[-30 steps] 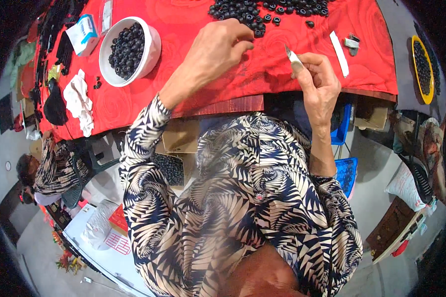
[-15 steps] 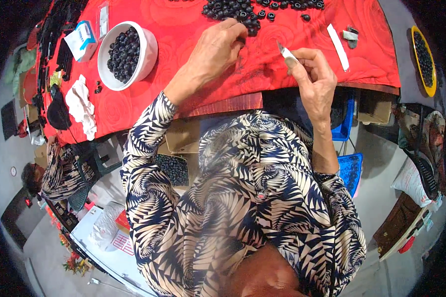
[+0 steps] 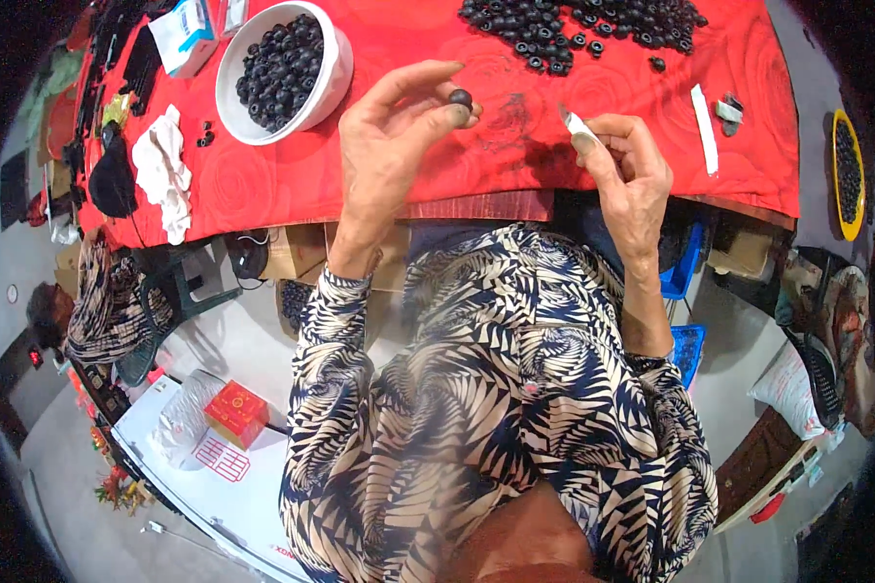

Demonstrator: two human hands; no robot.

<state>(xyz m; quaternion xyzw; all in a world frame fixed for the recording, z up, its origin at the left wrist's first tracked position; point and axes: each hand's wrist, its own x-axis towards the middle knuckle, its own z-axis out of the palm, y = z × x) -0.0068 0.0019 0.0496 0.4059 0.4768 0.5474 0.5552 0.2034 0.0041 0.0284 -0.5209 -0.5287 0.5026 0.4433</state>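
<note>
Above the red tablecloth (image 3: 437,165), my left hand (image 3: 394,121) pinches one small round black piece (image 3: 460,98) between thumb and fingers. To its right, my right hand (image 3: 634,180) is closed on a small blade (image 3: 576,122) with a white-wrapped handle, its tip pointing up and left. The two hands are apart, and the blade does not touch the piece. Beyond them lies a loose pile of black pieces (image 3: 544,34), several showing a ring-shaped opening. Left of my left hand stands a white bowl (image 3: 336,83) holding many similar black pieces.
A crumpled white cloth (image 3: 162,175) and a white-and-blue box (image 3: 183,39) lie at the left. On the right are a white strip (image 3: 705,131) and a small grey-and-white bit (image 3: 729,114). A yellow-rimmed tray (image 3: 837,175) of dark pieces sits far right. Another person (image 3: 112,301) is at far left.
My left hand has drawn back from the pile's edge toward me and now shows a black piece in its fingers. My right hand keeps the blade. The whole view has shifted a little.
</note>
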